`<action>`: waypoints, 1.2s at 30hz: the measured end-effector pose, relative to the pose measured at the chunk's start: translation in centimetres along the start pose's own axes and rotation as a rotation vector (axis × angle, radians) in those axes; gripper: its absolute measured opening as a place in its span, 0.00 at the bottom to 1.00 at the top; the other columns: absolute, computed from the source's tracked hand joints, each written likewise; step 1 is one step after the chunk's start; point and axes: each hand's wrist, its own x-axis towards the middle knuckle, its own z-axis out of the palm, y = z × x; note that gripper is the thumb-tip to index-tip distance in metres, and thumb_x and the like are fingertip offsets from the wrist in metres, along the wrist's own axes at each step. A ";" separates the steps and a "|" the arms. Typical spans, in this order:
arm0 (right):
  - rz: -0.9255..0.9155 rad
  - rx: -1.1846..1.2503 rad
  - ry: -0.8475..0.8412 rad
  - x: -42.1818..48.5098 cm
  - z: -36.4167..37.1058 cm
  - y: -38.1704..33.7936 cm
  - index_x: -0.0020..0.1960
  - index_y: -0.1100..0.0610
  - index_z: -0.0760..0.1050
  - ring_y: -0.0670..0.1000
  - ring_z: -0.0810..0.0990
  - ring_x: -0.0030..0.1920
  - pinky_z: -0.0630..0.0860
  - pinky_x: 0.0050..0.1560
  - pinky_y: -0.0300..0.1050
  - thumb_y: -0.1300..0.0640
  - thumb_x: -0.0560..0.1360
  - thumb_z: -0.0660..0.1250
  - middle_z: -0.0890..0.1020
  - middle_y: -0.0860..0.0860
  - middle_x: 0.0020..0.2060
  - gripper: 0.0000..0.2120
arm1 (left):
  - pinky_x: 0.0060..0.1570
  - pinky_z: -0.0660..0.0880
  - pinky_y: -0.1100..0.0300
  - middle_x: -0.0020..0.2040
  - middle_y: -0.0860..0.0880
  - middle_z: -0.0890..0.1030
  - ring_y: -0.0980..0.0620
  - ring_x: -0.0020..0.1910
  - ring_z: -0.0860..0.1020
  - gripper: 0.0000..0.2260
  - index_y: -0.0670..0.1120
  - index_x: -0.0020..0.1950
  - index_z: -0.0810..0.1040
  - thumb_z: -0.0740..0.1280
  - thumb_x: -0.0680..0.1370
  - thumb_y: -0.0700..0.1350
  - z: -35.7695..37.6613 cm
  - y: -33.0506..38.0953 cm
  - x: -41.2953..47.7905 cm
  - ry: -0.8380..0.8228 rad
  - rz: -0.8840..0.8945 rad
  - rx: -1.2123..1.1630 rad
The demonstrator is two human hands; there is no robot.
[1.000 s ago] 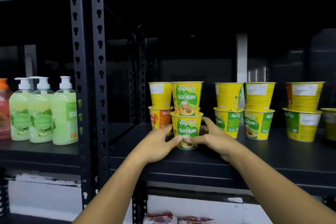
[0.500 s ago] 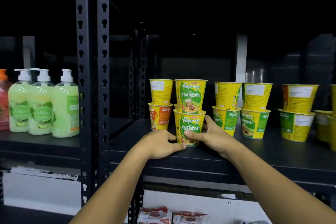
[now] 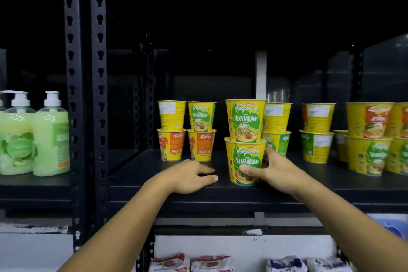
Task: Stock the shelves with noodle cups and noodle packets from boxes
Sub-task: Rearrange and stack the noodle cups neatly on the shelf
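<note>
A stack of two yellow-green Vegetarian noodle cups stands near the front of the black shelf [image 3: 154, 185]. My right hand [image 3: 271, 168] grips the bottom cup [image 3: 245, 157], thumb across its front and fingers behind; the top cup [image 3: 245, 119] sits on it. My left hand [image 3: 189, 175] rests on the shelf board just left of the stack, fingers relaxed, holding nothing and apart from the cup. Further stacked noodle cups stand behind at left [image 3: 171, 130], beside the stack [image 3: 277, 130] and to the right [image 3: 366, 139].
Green soap pump bottles [image 3: 35, 134] fill the neighbouring bay, past a black perforated upright [image 3: 99, 95]. Noodle packets [image 3: 189, 264] lie on the shelf below. Bare shelf board shows between the left cups and the held stack.
My left hand has let go of the bottom cup and settled on the shelf. The stack, held by my right hand, has shifted right, away from the left cups.
</note>
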 end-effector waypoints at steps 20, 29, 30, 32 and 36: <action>0.147 -0.063 0.389 -11.4 -17.6 7.3 0.68 0.45 0.72 0.41 0.83 0.54 0.79 0.62 0.49 0.40 0.66 0.80 0.85 0.40 0.55 0.34 | 0.68 0.67 0.59 0.76 0.50 0.74 0.48 0.74 0.71 0.25 0.49 0.77 0.73 0.62 0.83 0.61 7.2 22.2 11.6 -0.037 0.325 -0.023; 0.169 -0.056 0.442 -14.0 -26.1 12.0 0.62 0.40 0.73 0.44 0.86 0.52 0.80 0.61 0.55 0.34 0.60 0.81 0.86 0.40 0.52 0.35 | 0.65 0.68 0.60 0.74 0.49 0.76 0.48 0.72 0.73 0.24 0.48 0.74 0.76 0.65 0.82 0.59 9.5 29.0 15.5 -0.003 0.273 -0.061; 0.176 -0.064 0.460 -14.1 -26.9 12.7 0.62 0.39 0.73 0.45 0.86 0.53 0.80 0.61 0.56 0.31 0.58 0.81 0.86 0.40 0.52 0.37 | 0.66 0.68 0.60 0.74 0.49 0.76 0.48 0.72 0.72 0.24 0.48 0.74 0.76 0.65 0.83 0.59 9.7 29.6 15.8 0.000 0.262 -0.065; 0.181 -0.080 0.492 -14.1 -28.4 14.2 0.63 0.38 0.71 0.46 0.86 0.53 0.81 0.60 0.57 0.28 0.56 0.80 0.86 0.41 0.53 0.40 | 0.66 0.67 0.60 0.74 0.49 0.76 0.48 0.72 0.72 0.24 0.47 0.74 0.77 0.65 0.83 0.59 10.0 30.3 16.3 0.003 0.239 -0.071; 0.202 -0.089 0.555 -14.0 -30.2 15.3 0.74 0.48 0.62 0.45 0.83 0.55 0.80 0.62 0.57 0.38 0.64 0.82 0.83 0.41 0.54 0.47 | 0.64 0.68 0.61 0.72 0.50 0.77 0.49 0.71 0.74 0.22 0.48 0.71 0.79 0.65 0.83 0.58 10.4 30.8 16.7 0.029 0.202 -0.080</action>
